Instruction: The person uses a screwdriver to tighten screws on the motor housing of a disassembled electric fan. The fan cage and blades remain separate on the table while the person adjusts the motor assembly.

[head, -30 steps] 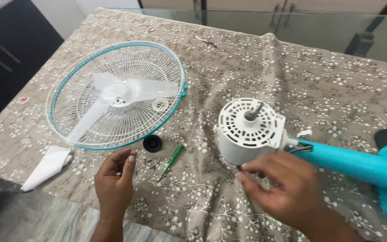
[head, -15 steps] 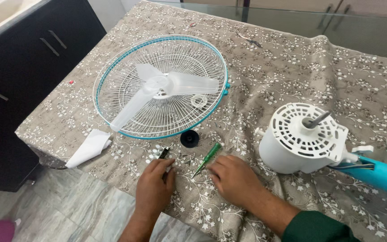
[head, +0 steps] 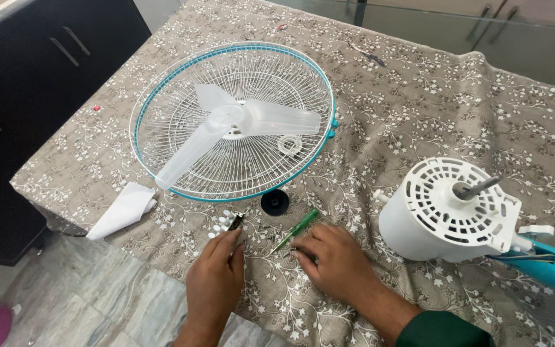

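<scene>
Two hands rest flat near the table's front edge.
Left hand (head: 215, 279) touches small white parts (head: 225, 222); right hand (head: 335, 263), fingers loose, touches the green screwdriver (head: 298, 228).

Since a second ago the right hand (head: 338, 266) has left the white motor housing (head: 448, 212) and now lies flat on the cloth beside the green screwdriver (head: 298, 228), near the left hand (head: 216, 279)
</scene>
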